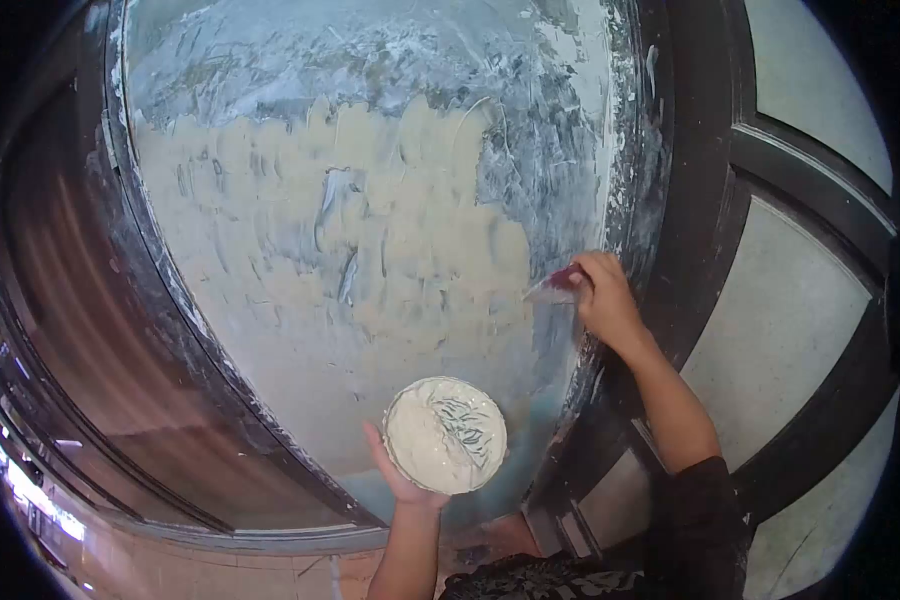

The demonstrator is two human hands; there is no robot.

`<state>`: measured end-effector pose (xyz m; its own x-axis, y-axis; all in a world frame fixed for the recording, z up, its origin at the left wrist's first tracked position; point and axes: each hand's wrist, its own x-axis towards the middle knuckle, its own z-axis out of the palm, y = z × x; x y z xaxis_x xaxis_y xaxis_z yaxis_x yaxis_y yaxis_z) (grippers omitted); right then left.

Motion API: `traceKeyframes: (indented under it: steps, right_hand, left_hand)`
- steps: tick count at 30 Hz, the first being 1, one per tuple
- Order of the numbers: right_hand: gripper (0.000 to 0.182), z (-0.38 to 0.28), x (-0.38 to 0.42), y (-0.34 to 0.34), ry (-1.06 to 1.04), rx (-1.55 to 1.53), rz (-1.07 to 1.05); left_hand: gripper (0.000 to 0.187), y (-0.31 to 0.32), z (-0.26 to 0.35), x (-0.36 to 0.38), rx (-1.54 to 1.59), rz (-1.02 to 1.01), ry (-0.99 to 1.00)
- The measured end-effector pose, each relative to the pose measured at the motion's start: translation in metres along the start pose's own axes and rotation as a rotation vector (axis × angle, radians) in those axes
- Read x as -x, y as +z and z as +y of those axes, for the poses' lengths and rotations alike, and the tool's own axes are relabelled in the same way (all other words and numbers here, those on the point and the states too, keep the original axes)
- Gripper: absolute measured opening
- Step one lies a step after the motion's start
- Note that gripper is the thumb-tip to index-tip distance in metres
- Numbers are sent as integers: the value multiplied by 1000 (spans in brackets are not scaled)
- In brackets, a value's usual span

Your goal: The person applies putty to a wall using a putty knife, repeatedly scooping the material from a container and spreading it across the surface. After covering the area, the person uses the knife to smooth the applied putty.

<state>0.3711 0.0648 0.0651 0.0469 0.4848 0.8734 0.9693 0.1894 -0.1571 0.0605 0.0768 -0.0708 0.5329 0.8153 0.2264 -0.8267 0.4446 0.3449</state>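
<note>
My left hand holds a round bowl from below and from its left side. Cream-coloured paste fills much of the bowl, with scrape marks on its right half. In my right hand is a putty knife with a dark red part near my fingers. Its blade edge is at the wall panel, by the right border of the pale paste coat. That coat covers the middle of the panel in uneven vertical strokes, with grey patches showing through.
Dark frame strips smeared with white edge the panel on both sides. To the right stands a dark wooden frame with pale panels. A brown glossy panel is at left. Below lies a tiled floor.
</note>
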Motion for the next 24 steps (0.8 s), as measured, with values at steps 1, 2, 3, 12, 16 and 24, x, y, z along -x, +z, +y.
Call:
traceKeyframes:
  steps: [1, 2, 3, 12, 16, 24]
  right_hand:
    - [20, -2, -4, -5, 1, 1, -1]
    - [19, -4, -7, -9, 22, -34, 11]
    - [18, -5, -8, -11, 42, -70, 22]
    - [20, 5, 0, 5, -5, -16, -50]
    - [15, -5, -14, -15, 39, -117, 28]
    - [18, 10, 5, 8, 6, -39, -150]
  left_hand:
    - [97, -1, -1, -1, 4, 7, -1]
    - [97, -1, -1, -1, 8, 15, -3]
    - [97, -1, -2, -1, 9, 16, -4]
    - [100, 6, -1, -1, 52, -23, -44]
    - [99, 6, -1, -2, 22, -6, -40]
    - [98, 3, 0, -2, -7, 48, 11]
